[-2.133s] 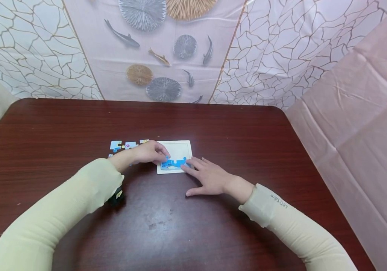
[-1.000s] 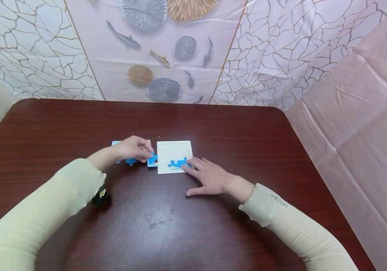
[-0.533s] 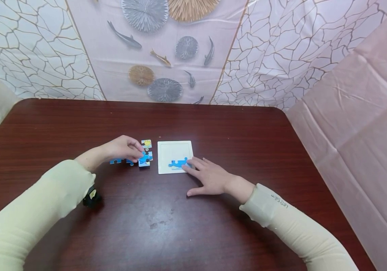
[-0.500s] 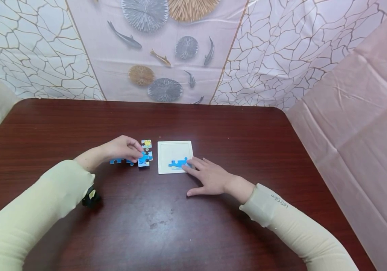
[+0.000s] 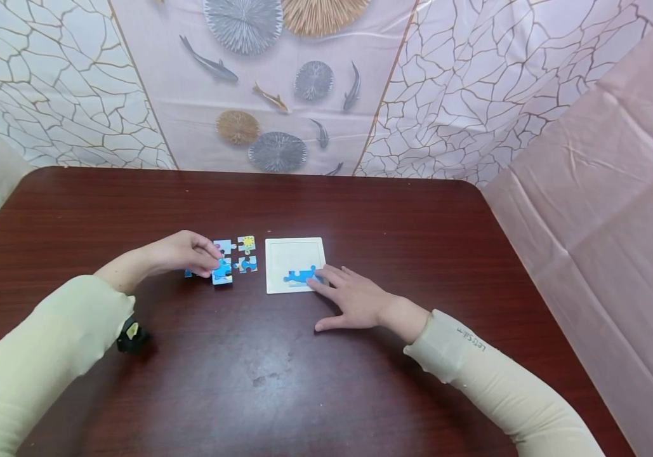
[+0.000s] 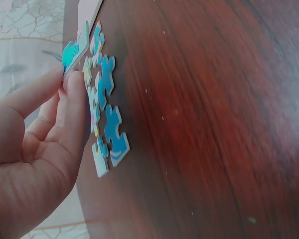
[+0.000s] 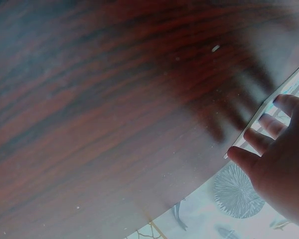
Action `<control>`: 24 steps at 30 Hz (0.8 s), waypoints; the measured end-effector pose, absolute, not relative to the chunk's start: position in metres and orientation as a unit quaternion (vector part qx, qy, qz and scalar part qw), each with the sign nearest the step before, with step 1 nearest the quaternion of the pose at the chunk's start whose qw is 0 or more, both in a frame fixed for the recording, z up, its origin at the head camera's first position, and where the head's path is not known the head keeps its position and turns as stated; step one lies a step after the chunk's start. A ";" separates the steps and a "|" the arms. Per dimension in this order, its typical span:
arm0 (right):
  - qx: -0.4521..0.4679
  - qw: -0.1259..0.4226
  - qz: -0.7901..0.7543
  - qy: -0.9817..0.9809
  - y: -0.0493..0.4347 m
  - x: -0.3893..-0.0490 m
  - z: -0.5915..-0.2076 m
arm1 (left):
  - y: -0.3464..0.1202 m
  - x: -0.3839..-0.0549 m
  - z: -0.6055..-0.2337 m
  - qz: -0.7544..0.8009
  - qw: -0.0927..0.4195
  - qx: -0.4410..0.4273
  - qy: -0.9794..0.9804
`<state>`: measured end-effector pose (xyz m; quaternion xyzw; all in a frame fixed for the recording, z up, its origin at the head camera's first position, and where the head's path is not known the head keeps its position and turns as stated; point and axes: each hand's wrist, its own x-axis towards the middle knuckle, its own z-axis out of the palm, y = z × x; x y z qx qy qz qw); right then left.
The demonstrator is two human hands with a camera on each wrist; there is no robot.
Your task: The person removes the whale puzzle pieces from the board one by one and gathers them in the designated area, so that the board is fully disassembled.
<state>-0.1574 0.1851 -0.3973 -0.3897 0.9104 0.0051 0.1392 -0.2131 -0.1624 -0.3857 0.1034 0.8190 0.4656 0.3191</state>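
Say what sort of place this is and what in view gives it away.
Probably a makeshift indoor work booth: a dark wood-look table, creased patterned fabric hanging beyond its far edge, and a pink sheet along its right side. Whatever lies outside is hidden.

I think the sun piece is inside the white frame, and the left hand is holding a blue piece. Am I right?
Nearly! The sun piece isn't inside the white frame; the head view shows it on the table, left of the frame. The left hand is holding a blue piece.
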 end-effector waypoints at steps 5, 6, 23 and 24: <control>-0.389 0.139 0.004 0.911 0.184 -0.157 -0.397 | -0.173 -0.211 -0.384 0.468 0.327 0.094 0.815; -0.388 0.140 0.005 0.911 0.184 -0.157 -0.397 | -0.176 -0.211 -0.383 0.467 0.330 0.093 0.815; -0.384 0.142 0.005 0.912 0.185 -0.158 -0.399 | -0.202 -0.203 -0.380 0.454 0.353 0.079 0.814; -0.384 0.143 0.005 0.912 0.185 -0.158 -0.399 | -0.202 -0.202 -0.381 0.452 0.354 0.081 0.815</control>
